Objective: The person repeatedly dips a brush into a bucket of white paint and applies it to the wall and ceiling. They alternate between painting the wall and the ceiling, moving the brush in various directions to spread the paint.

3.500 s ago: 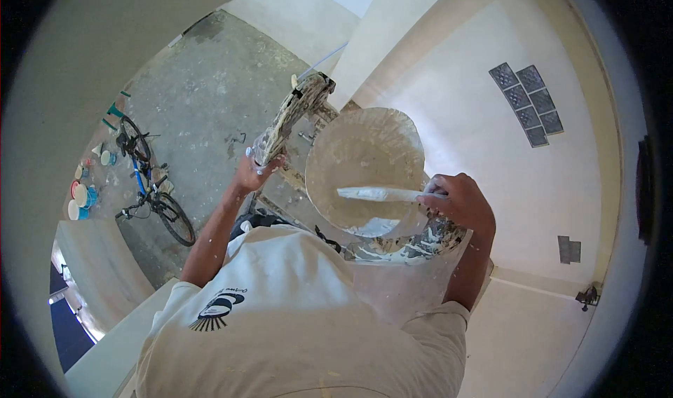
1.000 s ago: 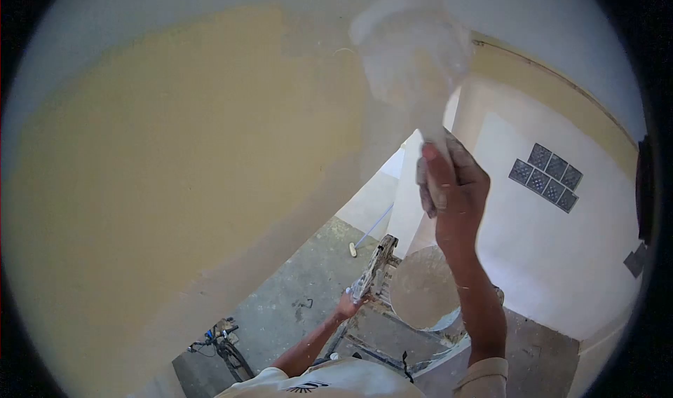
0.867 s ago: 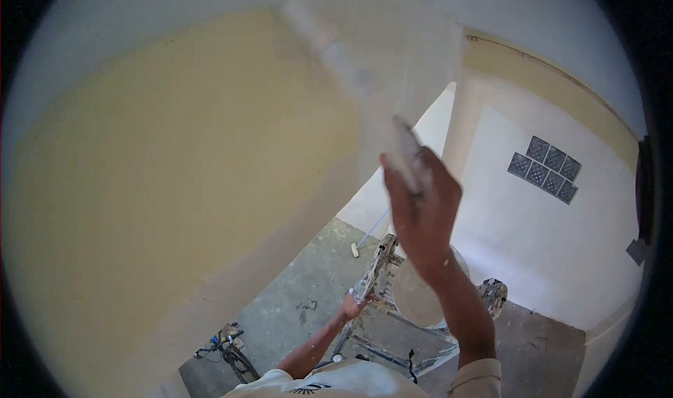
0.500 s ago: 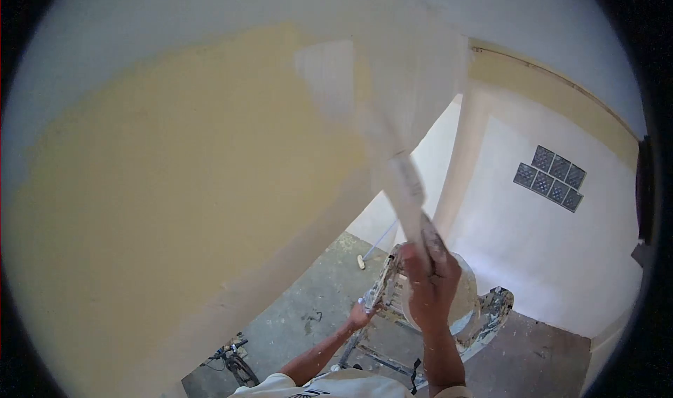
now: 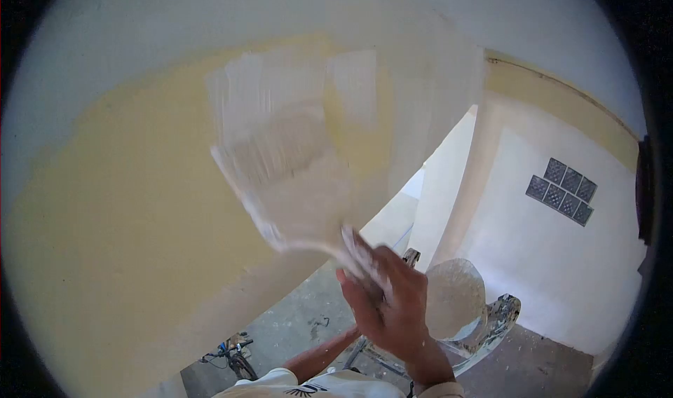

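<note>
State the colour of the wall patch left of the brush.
Pale yellow; the wall patch, beside the whitish strokes, shows best in the head view.

The broad brush (image 5: 301, 205) looks coated in damp white paint (image 5: 256, 195), its bristles (image 5: 270, 161) finely streaked, against a smooth matt yellow wall (image 5: 154, 188), with a soft cloth shirt (image 5: 343, 385) at six o'clock, a paint-smeared bucket (image 5: 456, 296) at four o'clock, and a mottled concrete floor (image 5: 298, 319) at half past six.

The wide brush (image 5: 301, 202) is gripped in the right hand (image 5: 392, 296)! Pale streaks (image 5: 242, 93) are seen across the yellow wall (image 5: 140, 188).
</note>
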A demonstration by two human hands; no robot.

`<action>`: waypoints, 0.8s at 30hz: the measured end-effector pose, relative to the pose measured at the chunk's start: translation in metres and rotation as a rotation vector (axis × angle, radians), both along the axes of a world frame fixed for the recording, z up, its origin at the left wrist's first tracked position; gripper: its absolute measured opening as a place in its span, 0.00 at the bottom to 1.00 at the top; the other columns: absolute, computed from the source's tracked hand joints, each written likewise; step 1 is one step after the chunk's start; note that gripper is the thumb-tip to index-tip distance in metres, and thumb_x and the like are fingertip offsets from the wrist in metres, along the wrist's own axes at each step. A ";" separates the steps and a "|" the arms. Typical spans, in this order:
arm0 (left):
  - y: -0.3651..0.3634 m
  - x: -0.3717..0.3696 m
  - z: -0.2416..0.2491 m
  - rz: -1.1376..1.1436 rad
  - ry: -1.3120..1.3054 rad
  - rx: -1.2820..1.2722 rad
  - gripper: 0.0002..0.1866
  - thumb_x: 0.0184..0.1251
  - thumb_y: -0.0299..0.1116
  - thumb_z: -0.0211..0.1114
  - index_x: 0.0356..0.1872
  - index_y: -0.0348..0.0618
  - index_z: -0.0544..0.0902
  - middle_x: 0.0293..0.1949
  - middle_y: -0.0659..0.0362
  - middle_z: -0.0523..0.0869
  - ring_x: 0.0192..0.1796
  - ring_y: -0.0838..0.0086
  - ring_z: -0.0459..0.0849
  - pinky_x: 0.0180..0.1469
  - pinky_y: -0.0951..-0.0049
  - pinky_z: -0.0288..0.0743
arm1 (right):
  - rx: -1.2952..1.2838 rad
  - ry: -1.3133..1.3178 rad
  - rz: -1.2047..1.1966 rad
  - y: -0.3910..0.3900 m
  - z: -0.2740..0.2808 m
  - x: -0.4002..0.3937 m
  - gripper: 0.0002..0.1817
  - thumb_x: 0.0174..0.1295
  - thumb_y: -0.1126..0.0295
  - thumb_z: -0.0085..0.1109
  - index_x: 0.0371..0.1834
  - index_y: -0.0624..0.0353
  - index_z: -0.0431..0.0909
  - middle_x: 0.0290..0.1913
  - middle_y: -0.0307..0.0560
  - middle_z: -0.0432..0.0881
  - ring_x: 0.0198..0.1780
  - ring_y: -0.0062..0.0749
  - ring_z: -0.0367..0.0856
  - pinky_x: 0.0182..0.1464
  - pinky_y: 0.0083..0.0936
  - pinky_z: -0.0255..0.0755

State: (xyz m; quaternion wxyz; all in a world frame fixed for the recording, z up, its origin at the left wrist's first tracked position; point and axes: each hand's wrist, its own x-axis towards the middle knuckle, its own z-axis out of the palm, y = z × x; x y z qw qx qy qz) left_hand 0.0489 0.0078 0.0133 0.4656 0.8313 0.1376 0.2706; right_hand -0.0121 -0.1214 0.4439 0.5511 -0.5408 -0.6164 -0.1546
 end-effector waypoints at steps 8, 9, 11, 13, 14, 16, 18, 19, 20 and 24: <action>-0.002 -0.009 -0.002 -0.009 -0.001 -0.026 0.24 0.62 0.45 0.38 0.55 0.41 0.60 0.56 0.51 0.60 0.60 0.61 0.54 0.61 0.65 0.45 | 0.097 -0.028 0.067 -0.009 0.002 0.012 0.26 0.46 0.72 0.55 0.52 0.50 0.65 0.20 0.42 0.70 0.15 0.26 0.69 0.15 0.22 0.65; -0.004 -0.014 -0.001 -0.012 -0.002 -0.029 0.24 0.62 0.45 0.39 0.54 0.41 0.61 0.56 0.50 0.61 0.59 0.61 0.55 0.60 0.65 0.46 | 0.099 -0.022 0.069 -0.007 0.013 0.008 0.26 0.46 0.72 0.55 0.52 0.50 0.65 0.20 0.42 0.70 0.15 0.26 0.69 0.15 0.22 0.65; -0.009 -0.025 0.002 -0.019 0.000 -0.038 0.23 0.61 0.45 0.40 0.53 0.41 0.62 0.54 0.50 0.62 0.58 0.60 0.56 0.59 0.65 0.48 | 0.103 -0.126 0.059 -0.003 0.035 -0.003 0.23 0.44 0.78 0.55 0.48 0.64 0.67 0.23 0.46 0.74 0.17 0.24 0.69 0.18 0.18 0.63; -0.012 -0.033 0.006 -0.032 -0.002 -0.044 0.23 0.61 0.45 0.40 0.52 0.41 0.63 0.53 0.50 0.64 0.56 0.59 0.58 0.57 0.65 0.50 | 0.073 -0.150 0.051 0.000 0.053 -0.022 0.24 0.44 0.77 0.55 0.49 0.60 0.67 0.21 0.43 0.71 0.16 0.23 0.69 0.16 0.19 0.63; -0.013 -0.035 0.008 -0.041 -0.004 -0.045 0.23 0.60 0.45 0.41 0.52 0.41 0.63 0.52 0.50 0.64 0.56 0.59 0.59 0.56 0.65 0.51 | 0.042 -0.181 0.042 0.002 0.058 -0.029 0.25 0.44 0.76 0.55 0.50 0.56 0.67 0.19 0.40 0.69 0.15 0.22 0.68 0.15 0.19 0.62; -0.014 -0.037 0.012 -0.057 -0.012 -0.050 0.23 0.60 0.45 0.42 0.50 0.41 0.64 0.51 0.49 0.65 0.54 0.58 0.60 0.55 0.64 0.52 | 0.050 -0.162 0.059 0.002 0.052 -0.037 0.25 0.45 0.75 0.55 0.50 0.54 0.67 0.18 0.38 0.67 0.14 0.22 0.67 0.14 0.21 0.62; -0.015 -0.033 0.018 -0.068 -0.033 -0.058 0.22 0.59 0.45 0.43 0.49 0.41 0.65 0.49 0.49 0.67 0.53 0.58 0.62 0.53 0.64 0.54 | 0.013 -0.174 0.100 -0.004 0.042 -0.037 0.26 0.45 0.73 0.56 0.51 0.51 0.66 0.16 0.37 0.65 0.12 0.23 0.65 0.13 0.21 0.61; -0.017 -0.030 0.021 -0.073 -0.045 -0.064 0.22 0.59 0.46 0.43 0.49 0.41 0.66 0.49 0.49 0.67 0.52 0.57 0.63 0.53 0.64 0.55 | 0.012 -0.179 0.101 -0.008 0.031 -0.035 0.26 0.45 0.73 0.56 0.51 0.51 0.66 0.16 0.37 0.65 0.12 0.23 0.65 0.13 0.21 0.61; -0.017 -0.025 0.024 -0.079 -0.058 -0.067 0.22 0.59 0.46 0.43 0.48 0.41 0.66 0.48 0.49 0.68 0.51 0.57 0.63 0.52 0.64 0.56 | -0.031 -0.194 0.090 -0.011 0.018 -0.032 0.26 0.44 0.73 0.56 0.51 0.51 0.66 0.16 0.36 0.65 0.12 0.24 0.66 0.14 0.22 0.62; 0.001 -0.016 0.034 -0.102 -0.088 -0.060 0.21 0.57 0.46 0.45 0.46 0.41 0.68 0.45 0.48 0.71 0.49 0.55 0.66 0.49 0.63 0.59 | -0.230 -0.255 -0.063 -0.039 -0.010 -0.001 0.19 0.41 0.71 0.58 0.41 0.53 0.73 0.17 0.38 0.69 0.15 0.29 0.69 0.18 0.24 0.64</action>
